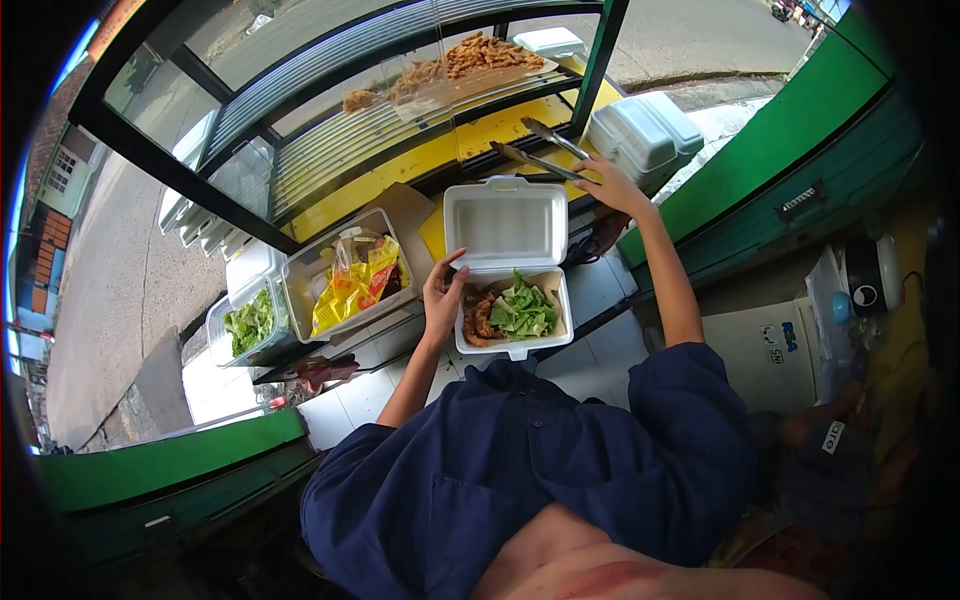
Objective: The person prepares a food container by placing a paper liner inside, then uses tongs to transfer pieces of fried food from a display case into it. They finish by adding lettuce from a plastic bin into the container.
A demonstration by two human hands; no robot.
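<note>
A white foam takeaway box (pixel 505 225) stands with its lid raised on the tiled counter in front of me. Inside lie green lettuce (pixel 524 308) and brown fried pieces (pixel 480 318), on what looks like a brown paper liner. My left hand (pixel 442 292) grips the box's left side near the hinge, thumb at the rim. Farther forward and to the right, my right hand (pixel 612 188) is closed around metal tongs (pixel 535 160). The tongs' tips are apart, with nothing between them, and point toward the display case.
A glass display case (pixel 350 150) holds fried food (pixel 490 58) on a rack. To the left are a bin (pixel 345 325) with yellow packets (pixel 358 285) and a tub of lettuce (pixel 255 325). Stacked foam boxes (pixel 643 130) stand right of the tongs, beside a green wall (pixel 770 140).
</note>
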